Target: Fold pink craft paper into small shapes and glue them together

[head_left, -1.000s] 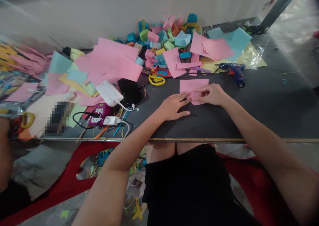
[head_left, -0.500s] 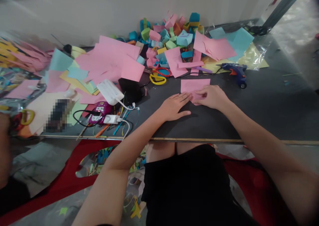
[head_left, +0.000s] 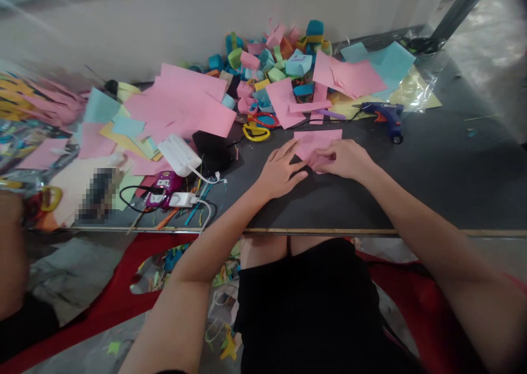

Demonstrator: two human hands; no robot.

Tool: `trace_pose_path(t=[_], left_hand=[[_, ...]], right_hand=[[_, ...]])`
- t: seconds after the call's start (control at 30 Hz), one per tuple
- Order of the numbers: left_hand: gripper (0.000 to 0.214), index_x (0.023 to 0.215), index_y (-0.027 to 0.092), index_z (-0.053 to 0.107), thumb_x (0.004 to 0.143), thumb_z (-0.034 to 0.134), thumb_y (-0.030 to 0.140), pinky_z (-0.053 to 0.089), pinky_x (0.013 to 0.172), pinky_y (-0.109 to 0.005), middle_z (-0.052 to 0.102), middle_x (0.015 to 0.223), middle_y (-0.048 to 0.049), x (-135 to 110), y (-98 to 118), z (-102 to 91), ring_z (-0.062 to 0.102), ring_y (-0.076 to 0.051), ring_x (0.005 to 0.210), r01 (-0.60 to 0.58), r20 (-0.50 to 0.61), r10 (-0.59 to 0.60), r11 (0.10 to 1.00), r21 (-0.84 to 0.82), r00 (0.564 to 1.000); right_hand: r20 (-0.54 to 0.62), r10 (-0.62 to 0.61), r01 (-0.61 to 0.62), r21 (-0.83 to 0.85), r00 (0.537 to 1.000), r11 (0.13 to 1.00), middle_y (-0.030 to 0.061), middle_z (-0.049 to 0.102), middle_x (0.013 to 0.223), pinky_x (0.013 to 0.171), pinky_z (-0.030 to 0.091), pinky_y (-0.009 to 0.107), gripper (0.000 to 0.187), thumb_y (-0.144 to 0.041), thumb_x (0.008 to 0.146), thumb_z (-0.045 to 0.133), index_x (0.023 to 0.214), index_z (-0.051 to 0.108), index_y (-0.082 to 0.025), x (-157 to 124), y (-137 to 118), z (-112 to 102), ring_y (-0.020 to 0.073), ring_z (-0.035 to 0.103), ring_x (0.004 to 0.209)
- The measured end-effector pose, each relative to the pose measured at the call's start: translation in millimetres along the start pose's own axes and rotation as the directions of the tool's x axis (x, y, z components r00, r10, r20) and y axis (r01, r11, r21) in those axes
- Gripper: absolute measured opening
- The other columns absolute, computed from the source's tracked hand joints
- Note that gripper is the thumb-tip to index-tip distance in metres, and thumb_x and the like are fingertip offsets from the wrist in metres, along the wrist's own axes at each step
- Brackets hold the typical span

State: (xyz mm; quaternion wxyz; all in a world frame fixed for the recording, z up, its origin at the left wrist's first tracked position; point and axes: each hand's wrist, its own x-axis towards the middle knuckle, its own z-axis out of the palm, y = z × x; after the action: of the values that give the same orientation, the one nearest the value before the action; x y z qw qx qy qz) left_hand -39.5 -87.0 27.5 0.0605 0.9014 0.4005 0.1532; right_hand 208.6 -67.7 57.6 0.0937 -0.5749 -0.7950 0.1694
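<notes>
A small sheet of pink paper (head_left: 317, 139) lies on the dark table in front of me, its near part folded or bunched under my fingers. My left hand (head_left: 282, 169) rests at the paper's left side, fingers spread, fingertips at its edge. On the near right part of the sheet, my right hand (head_left: 348, 157) has its thumb and fingers curled together, gripping the paper. The fold beneath those fingers is partly hidden.
A blue glue gun (head_left: 387, 116) lies right of the paper, scissors (head_left: 256, 132) with yellow and red handles behind it. Folded paper pieces (head_left: 275, 61) pile at the back. Left are pink sheets (head_left: 177, 99), a white adapter (head_left: 180, 154) and a purple power strip (head_left: 167, 187). Another person's arm (head_left: 11, 253) shows far left.
My left hand has drawn back left from over the paper, and its fingers have spread. The right hand stays on the paper's near part. The view has shifted slightly.
</notes>
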Motion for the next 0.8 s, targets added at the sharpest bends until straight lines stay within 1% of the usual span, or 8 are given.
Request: trace_pose_path(t=[0.1,0.2,0.3,0.4,0.47,0.57,0.67,0.8], left_hand=[[0.074,0.138,0.024,0.072,0.107,0.021,0.068,0.030,0.128,-0.058,0.029,0.176,-0.0109,1,-2,4.9,0.021,-0.037,0.164,0.072,-0.030,-0.073,0.997,-0.043,0.997],[0.076,0.141,0.022,0.070,0.107,0.021,0.069,0.027,0.129,-0.058,0.024,0.178,-0.0106,1,-10,7.2,0.015,-0.039,0.166,0.122,-0.044,-0.125,0.990,-0.067,0.991],[0.075,0.140,0.024,0.071,0.107,0.020,0.069,0.027,0.129,-0.058,0.021,0.179,-0.0084,-1,-22,8.2,0.015,-0.039,0.166,0.169,-0.062,-0.173,0.983,-0.067,0.983],[0.072,0.141,0.025,0.070,0.107,0.023,0.068,0.025,0.131,-0.058,0.024,0.179,-0.0070,-1,-31,8.3,0.015,-0.038,0.166,0.186,-0.098,-0.190,0.981,-0.046,0.977],[0.069,0.143,0.025,0.068,0.108,0.025,0.066,0.025,0.131,-0.057,0.026,0.178,-0.0070,-1,-34,8.0,0.015,-0.037,0.166,0.190,-0.128,-0.191,0.981,-0.022,0.973],[0.067,0.144,0.024,0.067,0.108,0.027,0.064,0.025,0.132,-0.055,0.031,0.176,-0.0076,1,-33,6.2,0.016,-0.035,0.167,0.204,-0.179,-0.198,0.979,0.017,0.964],[0.066,0.137,0.022,0.071,0.109,0.026,0.061,0.026,0.132,-0.054,0.033,0.175,-0.0088,2,-28,3.3,0.020,-0.034,0.166,0.187,-0.207,-0.174,0.981,0.043,0.963],[0.061,0.127,0.019,0.076,0.110,0.031,0.057,0.040,0.125,-0.051,0.042,0.170,-0.0115,6,-20,2.1,0.037,-0.032,0.159,0.041,-0.186,-0.027,0.996,0.073,0.982]], right_hand=[[-0.003,-0.008,0.008,0.000,1.000,1.000,0.0070,0.081,0.103,0.079,0.052,0.038,0.037,-0.051,0.078,0.083,0.107,0.086,-0.028,0,1,1,0.0312,0.073,0.100],[-0.019,-0.003,0.003,0.021,1.000,1.000,0.0066,0.080,0.095,0.076,0.051,0.038,0.030,-0.050,0.076,0.084,0.096,0.086,-0.027,0,1,1,0.0304,0.073,0.094],[-0.024,0.001,0.000,0.038,1.000,0.999,0.0073,0.080,0.096,0.075,0.052,0.039,0.027,-0.048,0.074,0.087,0.090,0.086,-0.026,0,-1,0,0.0316,0.073,0.094],[-0.030,0.004,-0.002,0.055,1.000,0.998,0.0077,0.081,0.103,0.075,0.053,0.040,0.025,-0.048,0.073,0.088,0.085,0.085,-0.026,1,-3,-1,0.0329,0.073,0.097],[-0.029,0.010,-0.009,0.055,1.000,0.998,0.0077,0.081,0.101,0.074,0.053,0.040,0.026,-0.049,0.074,0.087,0.084,0.084,-0.025,0,-3,-1,0.0320,0.073,0.094],[-0.023,0.018,-0.017,0.038,1.000,0.999,0.0073,0.080,0.093,0.073,0.052,0.039,0.029,-0.051,0.074,0.087,0.086,0.085,-0.025,-1,-2,-2,0.0299,0.073,0.089],[-0.018,0.011,-0.010,0.021,1.000,1.000,0.0075,0.080,0.094,0.074,0.053,0.039,0.031,-0.051,0.076,0.086,0.091,0.086,-0.025,-1,-2,-1,0.0303,0.073,0.091],[-0.016,0.003,-0.003,0.014,1.000,1.000,0.0084,0.081,0.112,0.086,0.056,0.044,0.045,-0.054,0.076,0.085,0.113,0.085,-0.028,0,-1,3,0.0347,0.073,0.106]])
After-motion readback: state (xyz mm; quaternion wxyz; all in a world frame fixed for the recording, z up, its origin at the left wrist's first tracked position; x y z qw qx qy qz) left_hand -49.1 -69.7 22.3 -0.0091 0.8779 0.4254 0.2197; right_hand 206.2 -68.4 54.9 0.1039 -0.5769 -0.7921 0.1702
